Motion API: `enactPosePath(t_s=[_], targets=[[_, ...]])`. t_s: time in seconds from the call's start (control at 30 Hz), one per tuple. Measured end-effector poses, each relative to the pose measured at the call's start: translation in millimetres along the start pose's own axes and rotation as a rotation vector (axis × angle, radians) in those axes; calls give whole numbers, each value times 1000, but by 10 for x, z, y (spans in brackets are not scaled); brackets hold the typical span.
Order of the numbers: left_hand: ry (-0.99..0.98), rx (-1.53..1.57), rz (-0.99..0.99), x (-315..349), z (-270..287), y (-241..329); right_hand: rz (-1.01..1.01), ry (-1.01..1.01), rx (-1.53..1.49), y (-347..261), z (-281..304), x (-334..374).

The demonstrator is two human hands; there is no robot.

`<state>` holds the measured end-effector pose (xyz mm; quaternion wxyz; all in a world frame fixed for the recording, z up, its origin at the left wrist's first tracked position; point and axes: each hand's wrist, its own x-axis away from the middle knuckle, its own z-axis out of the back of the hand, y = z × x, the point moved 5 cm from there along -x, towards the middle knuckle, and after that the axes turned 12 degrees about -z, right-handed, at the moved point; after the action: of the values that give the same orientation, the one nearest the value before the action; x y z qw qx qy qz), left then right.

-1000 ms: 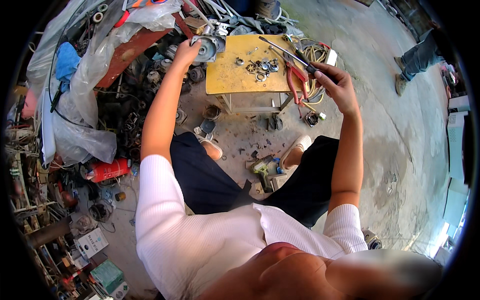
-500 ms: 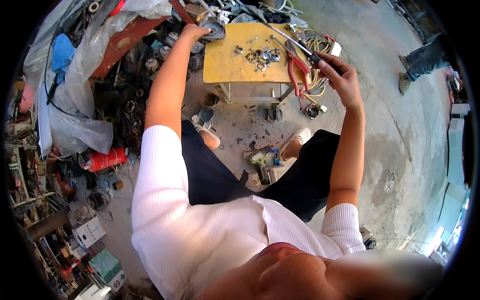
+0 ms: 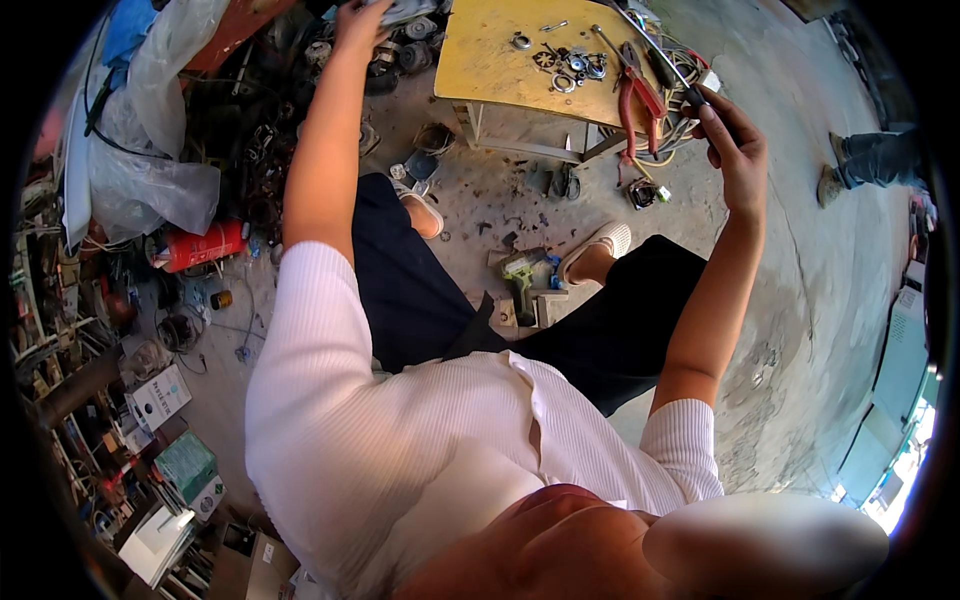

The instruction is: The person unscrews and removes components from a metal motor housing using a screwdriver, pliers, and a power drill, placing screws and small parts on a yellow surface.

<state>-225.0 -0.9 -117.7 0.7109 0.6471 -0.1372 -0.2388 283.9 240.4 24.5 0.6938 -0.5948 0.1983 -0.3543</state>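
At the top edge, my left hand [image 3: 360,24] is closed on a grey round metal housing [image 3: 403,10], just left of the yellow table's corner. The frame cuts off part of the housing. My right hand [image 3: 735,145] grips a screwdriver [image 3: 694,96] by its black handle, right of the table, its long metal shaft slanting up and left. Red-handled pliers [image 3: 640,98] lie by the table's right edge, close to the screwdriver. On the yellow table [image 3: 480,65] sit several small metal rings and bearings [image 3: 575,68].
Coiled cables [image 3: 680,120] lie right of the table. Between my feet is a green power drill [image 3: 520,275]. Heaped machine parts [image 3: 265,150], plastic sheeting [image 3: 180,190] and a red cylinder [image 3: 200,247] crowd the left. Another person's legs [image 3: 875,160] are at far right.
The view has shifted, so the table appears higher and further right. My left hand has drawn the housing leftward from the table's corner. My right hand, with the screwdriver, has moved right.
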Motion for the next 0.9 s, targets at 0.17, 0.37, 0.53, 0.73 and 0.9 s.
enactPosePath(t_s=[0.17,0.37,0.53,0.73,0.9], targets=[[475,162,640,796,521,-1249,50,40,-32,-55,43,18],[487,175,1181,2004,292,-2911,23,47,26,-29,-123,-74],[490,195,1177,2233,108,-3481,36,93,52,-57,-176,-13],[212,-333,812,1920,34,-3525,57,80,79,-5,-225,-77],[130,-489,758,2068,317,-3784,107,38,106,-77,-362,-128]])
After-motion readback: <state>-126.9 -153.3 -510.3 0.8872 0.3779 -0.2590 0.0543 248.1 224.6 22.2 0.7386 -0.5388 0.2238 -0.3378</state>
